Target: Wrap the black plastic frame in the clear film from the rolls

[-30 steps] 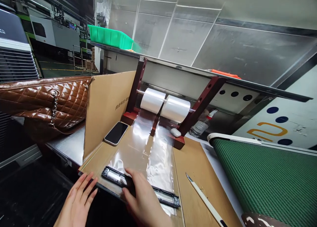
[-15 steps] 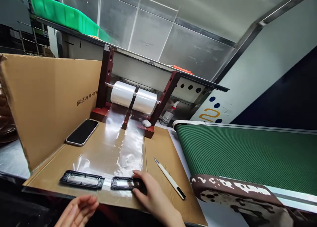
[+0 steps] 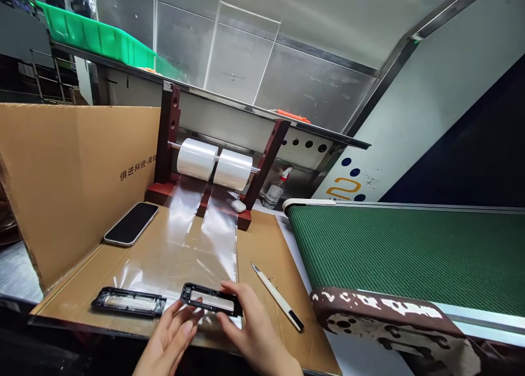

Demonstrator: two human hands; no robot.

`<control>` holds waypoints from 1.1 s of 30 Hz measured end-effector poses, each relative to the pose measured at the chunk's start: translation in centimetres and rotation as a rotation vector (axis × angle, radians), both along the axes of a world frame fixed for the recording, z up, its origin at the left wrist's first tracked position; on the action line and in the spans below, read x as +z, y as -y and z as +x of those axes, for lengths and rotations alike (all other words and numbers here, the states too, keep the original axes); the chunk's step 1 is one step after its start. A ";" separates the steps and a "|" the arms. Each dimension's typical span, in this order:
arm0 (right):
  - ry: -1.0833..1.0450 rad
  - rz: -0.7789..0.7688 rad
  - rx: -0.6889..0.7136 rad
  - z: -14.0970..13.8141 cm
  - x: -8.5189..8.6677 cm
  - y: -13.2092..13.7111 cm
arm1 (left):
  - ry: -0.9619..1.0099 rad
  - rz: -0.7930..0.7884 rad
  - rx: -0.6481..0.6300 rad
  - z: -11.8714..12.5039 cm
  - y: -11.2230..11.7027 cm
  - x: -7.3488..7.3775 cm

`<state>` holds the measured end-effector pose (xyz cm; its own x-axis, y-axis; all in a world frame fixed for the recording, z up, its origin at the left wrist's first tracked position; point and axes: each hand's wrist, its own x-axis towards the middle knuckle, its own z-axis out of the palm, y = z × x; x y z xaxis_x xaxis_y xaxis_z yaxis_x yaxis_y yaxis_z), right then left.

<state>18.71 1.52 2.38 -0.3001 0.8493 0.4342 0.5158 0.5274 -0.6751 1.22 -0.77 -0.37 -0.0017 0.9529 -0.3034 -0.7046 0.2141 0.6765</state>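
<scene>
A narrow black plastic frame with a long clear window is tilted up just above the film. My right hand pinches its right end between thumb and fingers. At the frame's lower left, the curled fingers of my left hand are against it, with the thumb lower down. A second, similar black frame lies flat to the left, on clear film that covers the cardboard. To the right of my right hand rests a white-handled craft knife.
Two film rolls hang on a dark red stand at the back. A phone lies beside an upright cardboard panel. A green conveyor belt runs along the right. A spray bottle stands behind.
My right hand has lifted the right-hand black frame off the film and tilted it. My left hand has moved up and right to its left end. The view has shifted slightly.
</scene>
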 end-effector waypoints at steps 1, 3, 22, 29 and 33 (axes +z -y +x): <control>0.010 0.039 0.002 -0.1 0.0 0.2 | -0.007 0.013 0.021 0.5 -0.2 0.2; 0.030 0.101 0.011 -0.4 0.2 0.5 | -0.032 0.033 0.038 1.2 -0.5 0.0; -0.097 0.167 -0.092 -0.5 1.3 1.7 | 0.049 0.025 0.008 -1.5 0.3 -2.6; 0.046 0.159 0.005 -0.7 2.0 1.5 | 0.146 0.045 -0.014 -1.8 0.2 -4.0; 0.081 0.124 0.022 -0.7 1.9 1.3 | 0.222 0.050 -0.015 -1.9 0.3 -4.3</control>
